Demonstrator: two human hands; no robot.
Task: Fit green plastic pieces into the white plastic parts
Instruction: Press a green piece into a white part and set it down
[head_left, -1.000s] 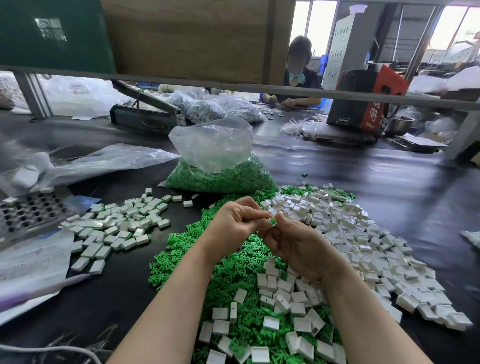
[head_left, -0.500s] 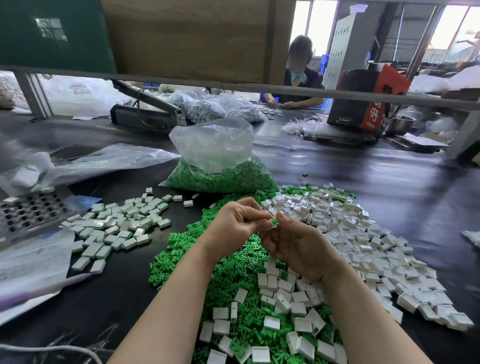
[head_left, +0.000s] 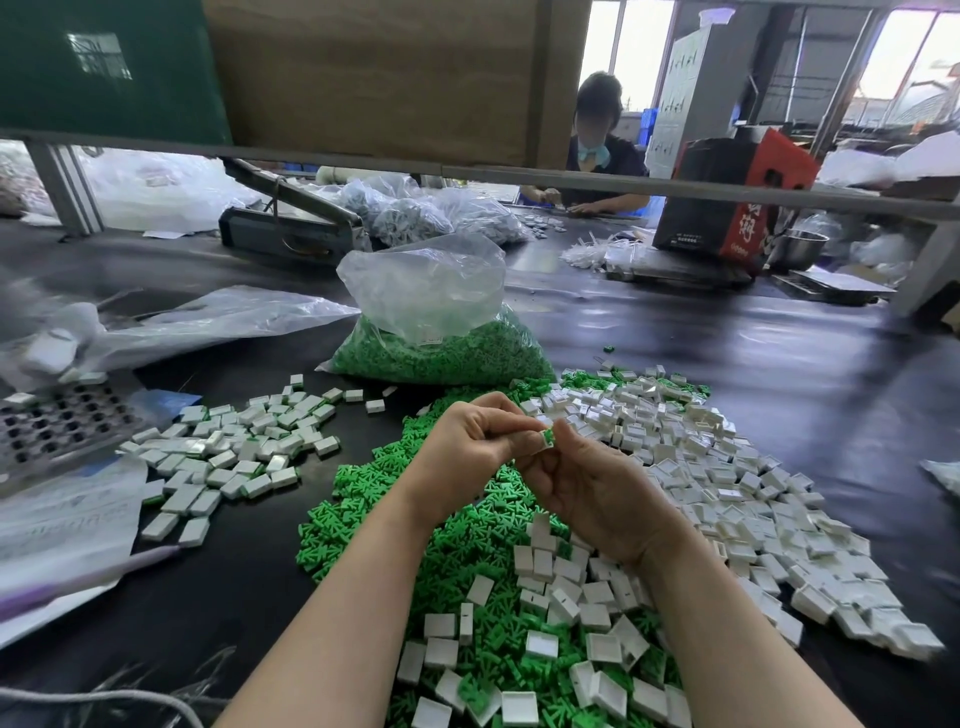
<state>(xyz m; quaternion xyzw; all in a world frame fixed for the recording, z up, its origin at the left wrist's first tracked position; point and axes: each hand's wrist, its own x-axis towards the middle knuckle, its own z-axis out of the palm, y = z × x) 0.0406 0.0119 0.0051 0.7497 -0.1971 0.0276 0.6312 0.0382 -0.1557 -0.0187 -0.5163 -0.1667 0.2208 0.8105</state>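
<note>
Both hands meet above the centre of the black surface (head_left: 779, 395). The left hand (head_left: 467, 447) has its fingers curled, thumb and forefinger pinching a small white plastic part (head_left: 547, 435) with a green plastic piece seated in it. The right hand (head_left: 597, 493) holds the same part from the right side, fingers curled around it. The part is raised clear of the surface, over the loose heap of green pieces (head_left: 441, 530) lying below and near the hands. A broad spread of white parts (head_left: 727, 467) extends to the right and near side, overlapping the green heap. A separate group of white parts with green showing at their edges (head_left: 234, 447) lies to the left. A clear bag of green pieces (head_left: 441, 338) stands on the far side of the hands. A perforated metal tray (head_left: 52, 421) sits at the far left.
</note>
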